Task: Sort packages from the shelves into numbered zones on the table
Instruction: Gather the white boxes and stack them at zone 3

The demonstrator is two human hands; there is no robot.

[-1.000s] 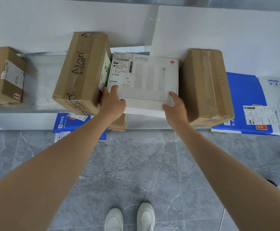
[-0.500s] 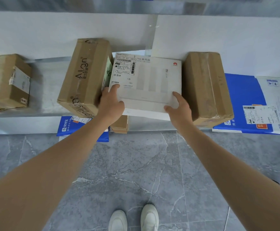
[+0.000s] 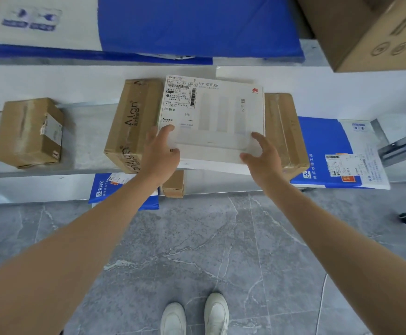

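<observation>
Matt white card box [image 3: 223,122], taped brown cardboard boxes [image 3: 134,122], polished stone floor [image 3: 197,250].

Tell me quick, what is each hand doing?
Left hand: holding the white box at its near left corner.
Right hand: holding the same box at its near right corner.

**A:** What reads on the white box [image 3: 221,122]?

**B:** There's a red Huawei logo at its far right corner, "疾风版" along the far edge and "WiFi" printed sideways. The shipping label [image 3: 179,100] on its far left says "830- C7 63", "A83", "棕色M" and "1件".

**A:** And nearby?

**B:** The brown box [image 3: 134,117] just to the left reads "Align". The lower blue mailer [image 3: 105,192] shows "支付宝". The print on the right blue mailer [image 3: 322,146] is too small to read.
</observation>
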